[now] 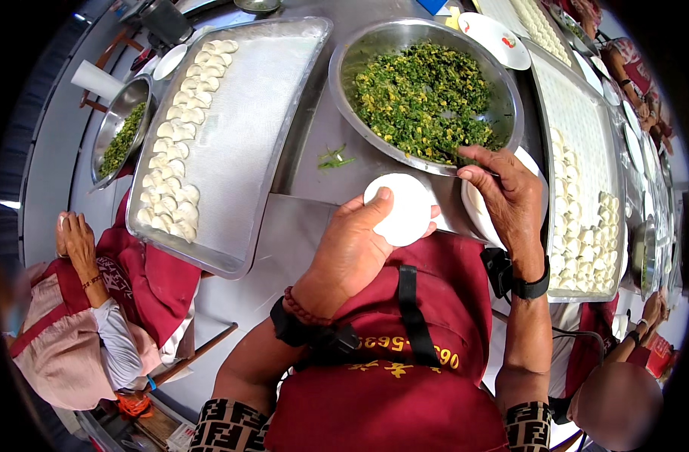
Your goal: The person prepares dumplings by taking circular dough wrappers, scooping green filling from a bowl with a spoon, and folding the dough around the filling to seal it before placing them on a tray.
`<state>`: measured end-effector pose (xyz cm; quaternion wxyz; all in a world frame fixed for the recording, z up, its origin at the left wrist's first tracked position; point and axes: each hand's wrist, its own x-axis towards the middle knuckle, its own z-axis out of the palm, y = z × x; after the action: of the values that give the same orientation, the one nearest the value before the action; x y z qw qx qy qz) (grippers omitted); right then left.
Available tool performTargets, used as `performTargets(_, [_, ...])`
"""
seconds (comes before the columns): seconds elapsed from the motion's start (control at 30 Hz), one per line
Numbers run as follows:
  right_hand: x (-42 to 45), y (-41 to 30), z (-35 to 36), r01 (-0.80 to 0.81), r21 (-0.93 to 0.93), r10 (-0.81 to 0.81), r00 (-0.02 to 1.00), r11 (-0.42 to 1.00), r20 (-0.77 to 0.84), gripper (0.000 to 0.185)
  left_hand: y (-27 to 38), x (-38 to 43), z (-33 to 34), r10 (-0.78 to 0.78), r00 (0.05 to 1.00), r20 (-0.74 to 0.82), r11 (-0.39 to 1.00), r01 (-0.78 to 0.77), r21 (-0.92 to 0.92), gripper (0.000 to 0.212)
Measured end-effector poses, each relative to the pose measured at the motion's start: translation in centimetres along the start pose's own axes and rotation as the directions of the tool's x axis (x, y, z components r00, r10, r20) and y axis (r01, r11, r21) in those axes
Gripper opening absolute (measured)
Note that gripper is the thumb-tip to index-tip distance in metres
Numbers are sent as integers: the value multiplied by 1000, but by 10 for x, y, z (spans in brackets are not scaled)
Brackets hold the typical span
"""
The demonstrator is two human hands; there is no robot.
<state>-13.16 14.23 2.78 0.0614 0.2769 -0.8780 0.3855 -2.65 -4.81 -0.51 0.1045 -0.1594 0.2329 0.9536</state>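
Observation:
My left hand [358, 237] holds a round white dough wrapper [403, 210], the thumb on top and the fingers beneath it. My right hand [505, 189] is at the near right rim of a large steel bowl [340, 85]. Its thumb and index fingertip are close to the filling; whether they pinch a thin tool there cannot be made out. Chopped green filling with yellow bits [423, 96] lies in the bowl. A white plate [474, 206] is partly hidden behind my right hand.
Left of the bowl, a metal tray [248, 113] carries a row of folded dumplings [172, 152]. Another dumpling tray [570, 96] stands at the right. Green scraps [334, 158] lie on the table. A smaller filling bowl [146, 93] stands far left. Co-workers sit on both sides.

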Motion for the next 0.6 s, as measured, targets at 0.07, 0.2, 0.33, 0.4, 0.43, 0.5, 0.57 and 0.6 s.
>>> performTargets(0.07, [4, 3, -3, 56, 18, -55, 998, 998, -27, 21, 3, 0, -1, 19, 1000, 2, 1000, -19, 5, 37])
performTargets(0.2, [11, 4, -26, -177, 192, 210, 963, 965, -168, 25, 12, -1, -1, 38, 999, -23, 999, -38, -4, 34])
performTargets(0.33, [29, 26, -41, -215, 95, 235, 912, 972, -338, 30, 14, 2, -5, 59, 998, -20, 998, -59, 4, 33])
performTargets(0.4, [35, 44, -34, -206, 14, 199, 921, 978, -334, 31, 15, 3, -3, 66, 998, 1, 996, -66, -66, 35])
performTargets(0.43, [36, 48, -33, -201, -27, 181, 926, 979, -331, 31, 16, 3, -2, 71, 997, 11, 992, -69, -102, 35])
performTargets(0.5, [35, 47, -25, -275, 20, 273, 937, 961, -219, 34, 17, 4, 0, 87, 996, 15, 990, -85, -113, 36])
performTargets(0.57, [31, 40, -17, -264, 85, 276, 942, 961, -190, 35, 18, 5, 1, 99, 995, 15, 989, -97, -111, 37])
performTargets(0.6, [29, 32, -13, -330, 155, 355, 917, 931, -181, 36, 18, 5, 2, 102, 995, 10, 989, -100, -105, 37])
